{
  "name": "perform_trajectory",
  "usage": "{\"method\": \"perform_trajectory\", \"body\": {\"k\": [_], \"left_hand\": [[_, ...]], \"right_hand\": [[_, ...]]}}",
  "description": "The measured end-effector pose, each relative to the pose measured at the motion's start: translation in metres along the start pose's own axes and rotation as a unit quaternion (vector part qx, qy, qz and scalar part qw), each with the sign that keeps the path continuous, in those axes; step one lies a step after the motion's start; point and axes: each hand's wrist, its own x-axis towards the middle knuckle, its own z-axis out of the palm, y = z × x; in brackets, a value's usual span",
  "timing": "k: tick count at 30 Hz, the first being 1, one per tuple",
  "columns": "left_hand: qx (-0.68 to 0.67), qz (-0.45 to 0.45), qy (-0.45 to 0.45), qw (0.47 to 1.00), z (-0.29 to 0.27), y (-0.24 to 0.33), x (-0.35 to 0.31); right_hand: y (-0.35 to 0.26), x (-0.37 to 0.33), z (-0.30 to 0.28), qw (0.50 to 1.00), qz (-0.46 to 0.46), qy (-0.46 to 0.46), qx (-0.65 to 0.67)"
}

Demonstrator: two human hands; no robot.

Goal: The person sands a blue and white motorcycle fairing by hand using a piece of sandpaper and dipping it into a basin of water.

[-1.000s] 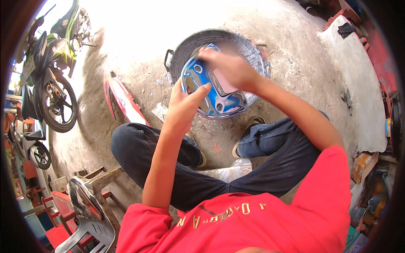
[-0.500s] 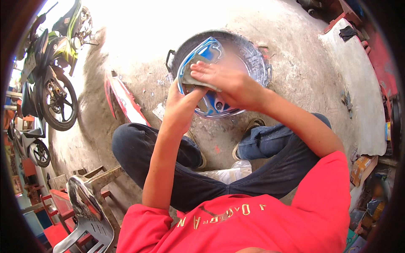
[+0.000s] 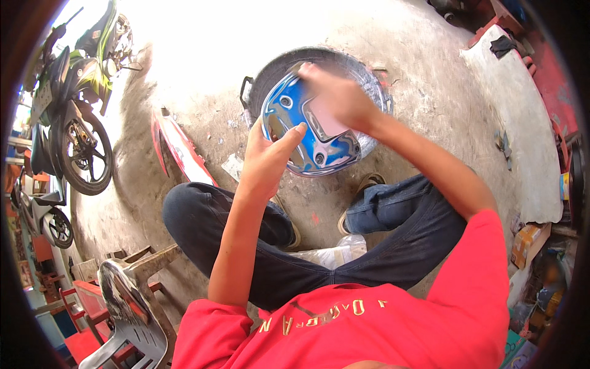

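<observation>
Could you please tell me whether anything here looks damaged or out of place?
Yes: the blue panel in the left hand looks worn, its blue broken by grey and whitish patches. To its left, a red and white panel lies loose on the floor.

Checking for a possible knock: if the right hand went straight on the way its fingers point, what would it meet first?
Probably the basin's rim, on its far left side; the right hand is blurred and its height unclear, so it might pass above.
</observation>
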Motion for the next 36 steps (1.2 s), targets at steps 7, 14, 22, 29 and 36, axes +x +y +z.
{"method": "perform_trajectory", "body": {"k": [7,14,22,29,36], "left_hand": [[-0.014,-0.009,0.006,1.0,0.002,0.003,-0.006],[0.005,0.042,0.01,0.999,0.001,-0.006,-0.003],[0.0,0.02,-0.007,1.0,-0.003,-0.001,-0.003],[-0.02,0.01,0.009,1.0,-0.001,0.005,-0.005],[-0.005,-0.002,0.007,1.0,0.002,0.013,-0.009]], "right_hand": [[-0.012,0.012,-0.012,0.995,0.081,-0.026,0.058],[-0.035,0.002,0.002,0.984,-0.16,-0.046,-0.059],[-0.062,-0.007,-0.006,0.981,-0.19,-0.044,0.011],[-0.066,-0.005,-0.003,0.98,-0.188,0.003,-0.057],[-0.023,0.016,-0.021,1.0,0.022,0.011,-0.015]]}}
